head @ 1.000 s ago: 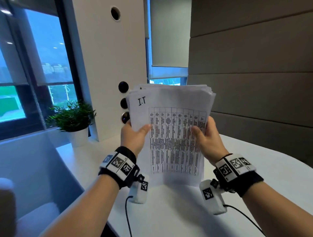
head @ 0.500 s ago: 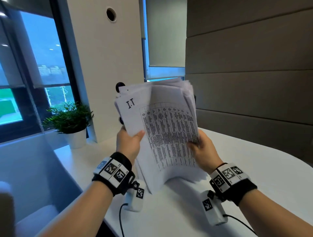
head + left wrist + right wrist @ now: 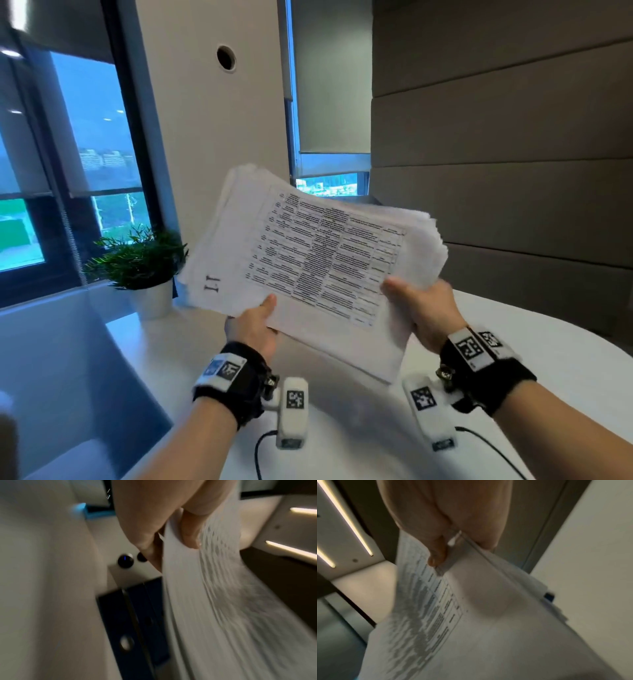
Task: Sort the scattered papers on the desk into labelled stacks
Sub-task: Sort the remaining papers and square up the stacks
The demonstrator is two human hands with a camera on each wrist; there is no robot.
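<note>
Both hands, left hand (image 3: 251,329) and right hand (image 3: 423,308), pinch the tilted I.T paper stack (image 3: 308,260); its fanned far edge could spill loose sheets.

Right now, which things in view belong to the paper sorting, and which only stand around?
Job: stack of papers marked I.T, held by left hand and right hand; white desk.
Not the job: potted plant.
</note>
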